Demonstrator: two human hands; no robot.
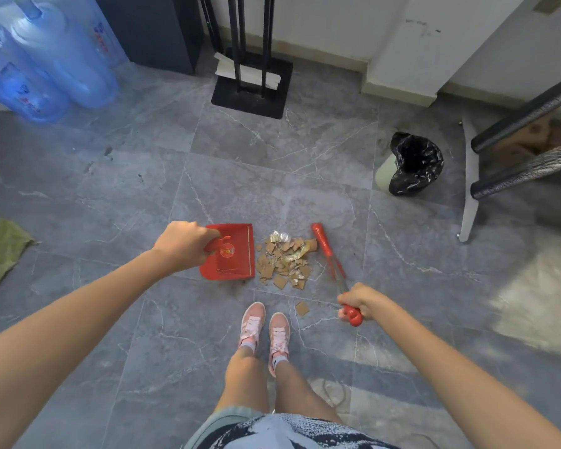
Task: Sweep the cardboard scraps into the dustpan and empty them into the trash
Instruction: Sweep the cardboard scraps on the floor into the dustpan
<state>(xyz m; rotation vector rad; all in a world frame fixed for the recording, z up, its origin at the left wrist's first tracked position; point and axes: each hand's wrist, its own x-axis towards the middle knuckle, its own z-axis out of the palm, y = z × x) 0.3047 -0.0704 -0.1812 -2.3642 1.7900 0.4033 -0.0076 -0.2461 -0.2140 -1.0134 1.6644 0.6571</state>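
A person's left hand closed on the dustpan handle and right hand on the brush flanked light, probably flimsy cardboard scraps heaped on the floor, the trash bin standing well apart.

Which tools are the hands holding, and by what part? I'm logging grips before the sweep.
The left hand grips the red dustpan by its handle. The right hand grips the red hand broom at its handle end.
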